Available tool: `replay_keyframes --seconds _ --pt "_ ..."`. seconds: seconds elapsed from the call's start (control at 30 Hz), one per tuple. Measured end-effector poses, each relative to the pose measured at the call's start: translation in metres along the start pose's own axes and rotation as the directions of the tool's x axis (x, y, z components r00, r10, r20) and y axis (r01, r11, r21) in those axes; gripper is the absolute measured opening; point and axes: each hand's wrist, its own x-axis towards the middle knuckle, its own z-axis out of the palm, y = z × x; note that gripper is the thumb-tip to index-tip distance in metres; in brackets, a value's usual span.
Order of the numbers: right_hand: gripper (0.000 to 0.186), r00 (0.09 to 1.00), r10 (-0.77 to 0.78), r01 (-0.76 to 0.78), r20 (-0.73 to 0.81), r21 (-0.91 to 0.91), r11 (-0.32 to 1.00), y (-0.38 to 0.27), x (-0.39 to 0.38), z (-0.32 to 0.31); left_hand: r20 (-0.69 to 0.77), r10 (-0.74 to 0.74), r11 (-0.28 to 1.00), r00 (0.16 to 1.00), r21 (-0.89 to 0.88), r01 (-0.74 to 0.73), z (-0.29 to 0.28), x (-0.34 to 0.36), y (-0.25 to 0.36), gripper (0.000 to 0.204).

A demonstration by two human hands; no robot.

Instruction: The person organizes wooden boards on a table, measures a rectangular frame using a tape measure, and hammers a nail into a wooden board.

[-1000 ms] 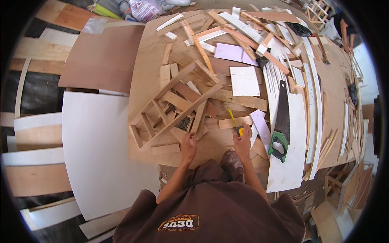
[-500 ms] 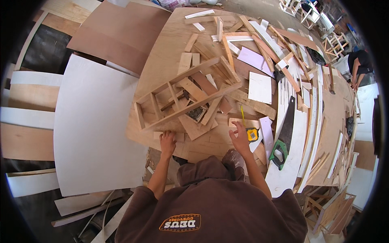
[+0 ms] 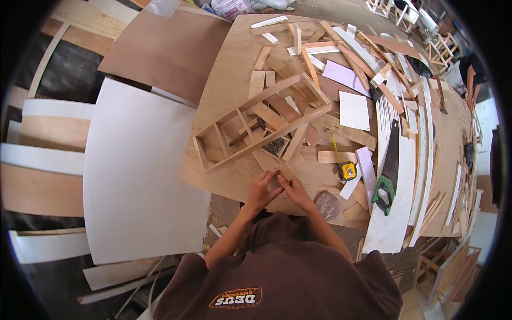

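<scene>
Both of my hands have come together at the table's near edge, around a short wood block [image 3: 287,171] that stands tilted at the fingertips. My left hand [image 3: 262,191] has its fingertips on the block's left side. On the other side my right hand [image 3: 295,192] pinches it; parts of the fingers are hidden. Just beyond lies a wooden ladder-like frame [image 3: 237,115], resting across scrap boards. Within its outline show a hammer [image 3: 246,132] and a small box of nails [image 3: 274,146]. A yellow and black tape measure [image 3: 348,170] sits to the right, its blade partly out.
A handsaw with a green handle [image 3: 384,189] lies on a white board at the right. Several wood offcuts [image 3: 352,61] are heaped at the back right. A large white panel [image 3: 141,170] fills the left side. Another person [image 3: 472,80] works at the far right.
My left hand has moved right with the short wood block from the table's near edge. My right hand has left the tape measure's side and come inward to meet it.
</scene>
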Motion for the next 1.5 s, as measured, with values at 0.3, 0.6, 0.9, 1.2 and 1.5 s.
replay_keyframes --seconds 0.3,0.6,0.9,1.2,1.5 --pt "0.036 0.885 0.064 0.152 -0.462 0.416 0.897 -0.021 0.013 0.010 0.046 -0.131 0.975 0.990 -0.177 0.137 -0.074 0.031 -0.094 0.037" --pt "0.047 0.879 0.107 0.269 -0.464 0.669 0.693 -0.061 0.031 0.051 0.168 -0.123 0.901 0.978 -0.393 0.181 -0.127 0.105 -0.189 0.029" --pt "0.062 0.718 0.236 0.076 -0.654 0.411 0.908 -0.066 0.071 0.081 0.146 0.068 0.995 0.987 -0.083 -0.056 -0.112 0.200 -0.242 0.042" --pt "0.074 0.312 -0.037 -0.106 -0.949 -0.074 0.992 -0.036 0.166 0.046 0.405 -0.047 0.993 0.913 0.117 -0.001 -0.063 0.284 -0.247 0.040" --pt "0.059 0.213 -0.158 0.006 -0.964 -0.161 0.987 -0.068 0.205 0.089 0.163 -0.062 0.966 0.985 -0.237 0.100 -0.103 0.261 -0.265 0.024"
